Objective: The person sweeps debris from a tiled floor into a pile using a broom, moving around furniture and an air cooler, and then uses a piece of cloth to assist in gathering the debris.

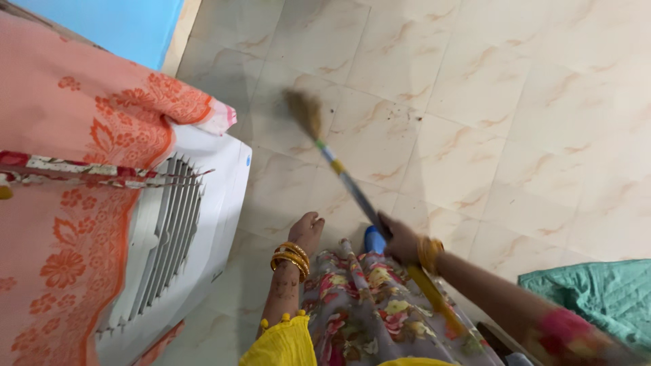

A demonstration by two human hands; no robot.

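The right hand [400, 238] is clamped around the handle of a broom [342, 177], gripping it partway along the stick. From that grip the handle runs up and to the left, banded in blue, yellow and green, to the brown bristle head, which is blurred and sits on or just above the tiled floor [488, 102]. A few dark specks of dirt lie on the tiles just to the right of the bristles. The lower end of the broom, yellow, passes back under the right forearm, which wears a gold bangle at the wrist.

The left hand [306, 229] holds nothing; it hangs beside the broom's handle, to its left, fingers loosely curled and pointing toward the floor, with gold bangles on the wrist and a yellow sleeve at the forearm. Floral cloth of the person's garment falls between the two arms.

Farther left of the broom stands a white air cooler [183, 237] with a slatted grille, draped with an orange patterned cloth [74, 122]. Right of the broom's lower end lies a green cloth [597, 298].
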